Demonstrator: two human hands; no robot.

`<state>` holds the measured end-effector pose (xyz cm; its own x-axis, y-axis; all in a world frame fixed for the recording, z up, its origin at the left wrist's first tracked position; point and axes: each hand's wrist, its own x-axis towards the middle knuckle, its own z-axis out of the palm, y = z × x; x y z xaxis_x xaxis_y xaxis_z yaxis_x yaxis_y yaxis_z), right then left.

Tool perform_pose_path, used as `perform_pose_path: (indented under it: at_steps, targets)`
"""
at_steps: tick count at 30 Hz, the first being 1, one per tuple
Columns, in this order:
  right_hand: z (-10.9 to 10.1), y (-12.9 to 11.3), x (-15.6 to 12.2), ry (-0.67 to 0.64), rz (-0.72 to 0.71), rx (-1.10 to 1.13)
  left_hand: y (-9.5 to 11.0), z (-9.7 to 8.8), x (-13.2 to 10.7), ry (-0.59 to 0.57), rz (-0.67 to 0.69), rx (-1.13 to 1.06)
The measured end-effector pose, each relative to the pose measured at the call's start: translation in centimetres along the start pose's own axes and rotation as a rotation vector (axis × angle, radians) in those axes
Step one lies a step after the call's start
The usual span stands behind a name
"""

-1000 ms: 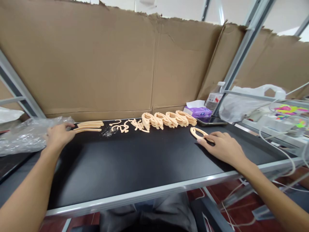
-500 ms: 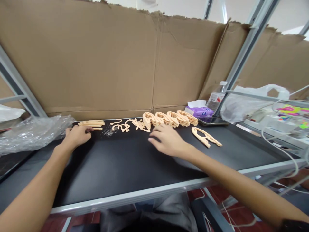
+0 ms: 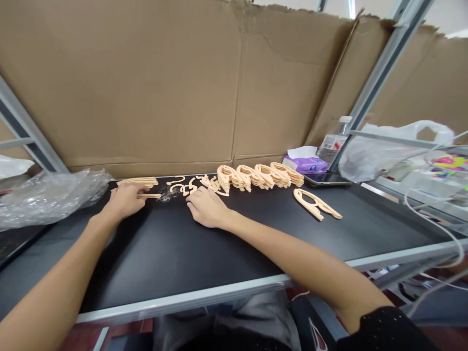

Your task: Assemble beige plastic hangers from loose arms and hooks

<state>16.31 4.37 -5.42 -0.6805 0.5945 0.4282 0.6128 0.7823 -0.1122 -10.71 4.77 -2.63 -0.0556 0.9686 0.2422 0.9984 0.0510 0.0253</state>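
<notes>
My left hand (image 3: 127, 201) is closed on one thin pale strip (image 3: 153, 196), and the end of it sticks out to the right of my fingers. Just behind it lies a bundle of similar strips (image 3: 139, 182). My right hand (image 3: 206, 207) has the fingers bent down at the small curved pieces (image 3: 210, 182); the fingertips are hidden, so I cannot tell if it holds one of them.

To the right of these pieces stand four leaning stacks of pale frames (image 3: 254, 178) in a row, and one loose frame (image 3: 310, 209) lies flat, apart in front of them.

Of containers, I see a purple tissue pack (image 3: 310, 165) with a white tissue (image 3: 302, 152) coming out, and beside it a clear bottle (image 3: 332, 145) with white cap. A white plastic bag (image 3: 383, 146) is further right; I cannot tell its content. Crumpled clear plastic (image 3: 54, 197) lies at the left.

The black table (image 3: 204, 258) carries some pale dust (image 3: 166, 196) near the strips and a dark flat device (image 3: 329, 180) near the pack. Behind rises a cardboard wall (image 3: 146, 87), with a metal post (image 3: 397, 56) at right.
</notes>
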Motion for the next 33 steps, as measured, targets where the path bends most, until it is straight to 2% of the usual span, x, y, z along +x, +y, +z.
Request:
perform_pose_path:
  at_steps: [3,7,10,15,19,23,33]
  targets:
    - [-0.1,-0.1,-0.1,0.042,0.035,-0.024,0.8,-0.5,-0.1,-0.056,0.027,-0.049]
    - [-0.2,-0.2,0.1,0.031,0.075,-0.039,2.5,-0.8,-0.7,-0.122,0.157,-0.196]
    - [-0.4,-0.2,0.1,0.018,0.072,-0.035,3.8,-0.8,-1.3,-0.114,0.251,-0.252]
    - [-0.7,0.1,0.0,0.11,0.148,0.056,5.5,-1.4,-2.2,-0.101,0.317,-0.323]
    - [-0.2,0.4,0.0,0.153,0.194,0.078,6.6,-2.5,-3.0,-0.216,0.347,-0.377]
    - [0.1,0.4,0.0,0.137,0.183,0.071,7.2,-2.8,-3.5,-0.242,0.358,-0.394]
    - [0.1,0.8,0.3,0.119,0.276,0.144,7.2,-1.9,-3.2,-0.297,0.391,-0.501]
